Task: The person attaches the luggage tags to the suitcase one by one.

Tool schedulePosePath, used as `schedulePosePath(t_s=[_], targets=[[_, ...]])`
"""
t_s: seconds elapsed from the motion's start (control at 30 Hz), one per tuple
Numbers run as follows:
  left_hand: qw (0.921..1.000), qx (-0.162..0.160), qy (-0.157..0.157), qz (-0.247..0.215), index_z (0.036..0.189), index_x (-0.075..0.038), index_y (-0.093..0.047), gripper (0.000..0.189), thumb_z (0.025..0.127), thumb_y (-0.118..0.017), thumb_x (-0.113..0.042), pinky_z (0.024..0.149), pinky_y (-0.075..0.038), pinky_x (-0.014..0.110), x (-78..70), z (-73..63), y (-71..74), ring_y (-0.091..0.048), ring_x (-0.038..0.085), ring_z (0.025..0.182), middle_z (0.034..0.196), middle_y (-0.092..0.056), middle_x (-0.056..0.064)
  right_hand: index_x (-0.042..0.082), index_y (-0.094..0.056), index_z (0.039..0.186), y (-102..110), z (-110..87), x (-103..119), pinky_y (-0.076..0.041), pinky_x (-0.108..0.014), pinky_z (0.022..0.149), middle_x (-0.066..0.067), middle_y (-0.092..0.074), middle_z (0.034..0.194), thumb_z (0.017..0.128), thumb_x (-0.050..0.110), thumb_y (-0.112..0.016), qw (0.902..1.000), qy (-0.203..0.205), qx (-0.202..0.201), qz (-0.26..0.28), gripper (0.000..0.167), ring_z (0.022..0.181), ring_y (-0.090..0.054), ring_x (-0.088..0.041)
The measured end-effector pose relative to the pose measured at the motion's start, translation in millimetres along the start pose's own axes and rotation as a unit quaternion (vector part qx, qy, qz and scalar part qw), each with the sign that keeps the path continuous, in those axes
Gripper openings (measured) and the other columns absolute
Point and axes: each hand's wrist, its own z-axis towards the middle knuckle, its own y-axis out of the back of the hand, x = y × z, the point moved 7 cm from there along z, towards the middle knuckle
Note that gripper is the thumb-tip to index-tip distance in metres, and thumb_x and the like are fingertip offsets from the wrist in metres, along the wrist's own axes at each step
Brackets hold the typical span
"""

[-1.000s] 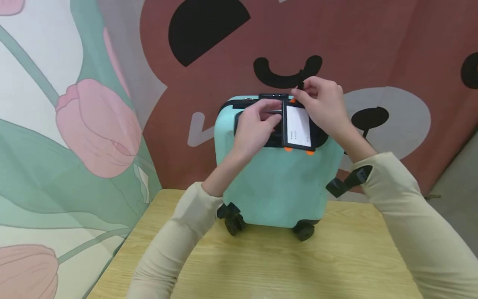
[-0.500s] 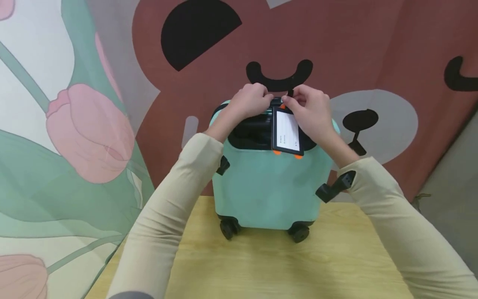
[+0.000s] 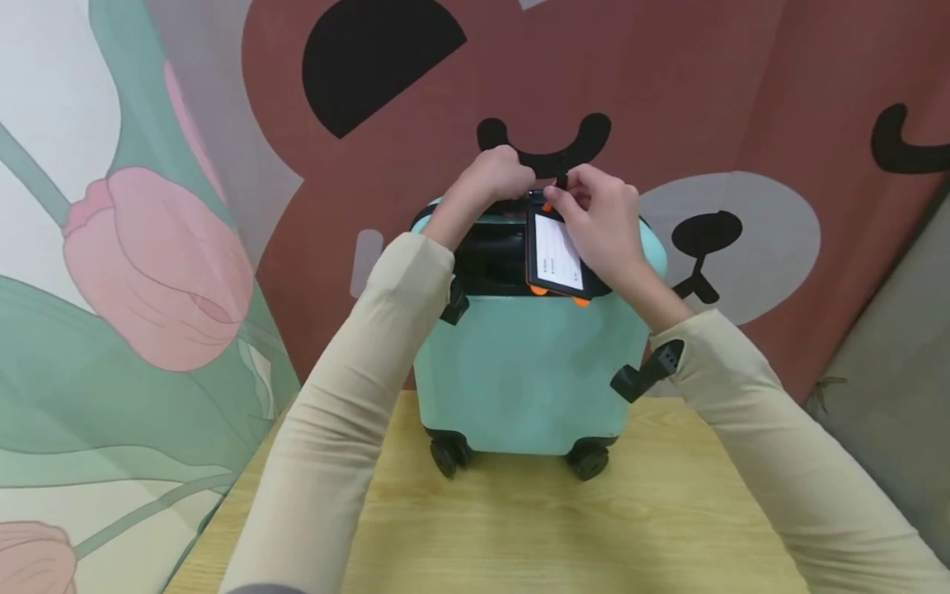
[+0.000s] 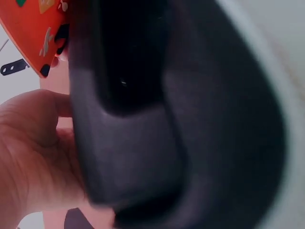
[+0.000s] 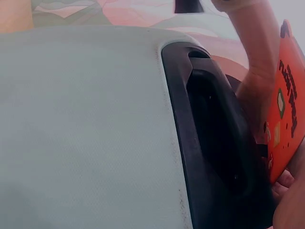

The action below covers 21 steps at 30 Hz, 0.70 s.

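A mint-green suitcase [image 3: 519, 371] stands upright with a black recessed panel [image 3: 486, 256] at its top. My right hand [image 3: 604, 216] pinches the short black strap [image 3: 562, 179] of a luggage tag [image 3: 558, 254] between thumb and fingers. The tag has a black frame, a white card and orange tips; its printed orange back [image 5: 286, 105] shows in the right wrist view. Knuckles up, my left hand [image 3: 500, 175] reaches over the suitcase's top edge beside the tag. In the left wrist view the black panel [image 4: 133, 152] hides its fingertips, so I cannot tell what they hold.
The suitcase's black wheels [image 3: 591, 460] rest on a light wooden table [image 3: 557, 528]. Close behind hangs a brown cartoon-bear curtain [image 3: 668, 82], with a tulip-print curtain [image 3: 148, 264] at left. Black camera mounts [image 3: 647, 371] jut from the cuffs.
My left hand has moved from beside the tag up and over the suitcase's top edge. My right hand keeps hold of the strap, and the tag has tilted slightly.
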Motion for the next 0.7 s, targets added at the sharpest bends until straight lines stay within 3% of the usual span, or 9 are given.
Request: schedulePosePath(t_s=[0.13, 0.33, 0.57, 0.7], targets=[[0.9989, 0.028, 0.02, -0.033, 0.098, -0.009, -0.059, 0.023, 0.108, -0.049, -0.027, 0.068, -0.042, 0.024, -2.6, 1.9, 1.5, -0.05, 0.014, 0.07, 0.086, -0.05, 0.003, -0.008, -0.07, 0.101, -0.1, 1.1, 2.6, -0.04, -0.019, 0.069, -0.021, -0.075, 0.097, 0.101, 0.01, -0.069, 1.0, 0.003, -0.005, 0.003, 0.018, 0.082, -0.066, -0.03], [0.992, 0.029, 0.041, -0.115, 0.105, -0.007, -0.062, 0.018, 0.108, -0.052, -0.022, 0.075, -0.043, 0.025, 4.1, 2.9, -1.8, -0.054, 0.015, 0.081, 0.091, -0.052, 0.002, -0.007, -0.071, 0.107, 0.2, 1.4, -1.1, -0.043, -0.017, 0.071, -0.02, -0.075, 0.1, 0.1, 0.013, -0.07, 0.9999, -0.01, -0.002, 0.007, 0.021, 0.087, -0.067, -0.029], [0.9887, 0.021, 0.049, -0.14, 0.126, -0.009, -0.068, 0.025, 0.108, -0.055, -0.02, 0.09, -0.042, 0.031, 4.6, 3.7, -7.8, -0.052, 0.017, 0.107, 0.113, -0.056, 0.002, -0.007, -0.071, 0.105, 3.1, 0.0, -7.4, -0.042, -0.017, 0.069, -0.02, -0.075, 0.102, 0.1, 0.015, -0.07, 0.9994, -0.024, 0.006, 0.025, 0.022, 0.084, -0.064, -0.024], [0.9885, 0.024, 0.047, -0.142, 0.126, -0.008, -0.068, 0.025, 0.107, -0.057, -0.02, 0.093, -0.041, 0.032, -0.1, 5.8, -11.3, -0.051, 0.018, 0.111, 0.118, -0.056, 0.003, -0.007, -0.069, 0.103, 7.5, 2.2, -13.5, -0.042, -0.018, 0.069, -0.021, -0.075, 0.104, 0.101, 0.016, -0.07, 0.9988, -0.038, 0.014, 0.029, 0.024, 0.082, -0.061, -0.016]])
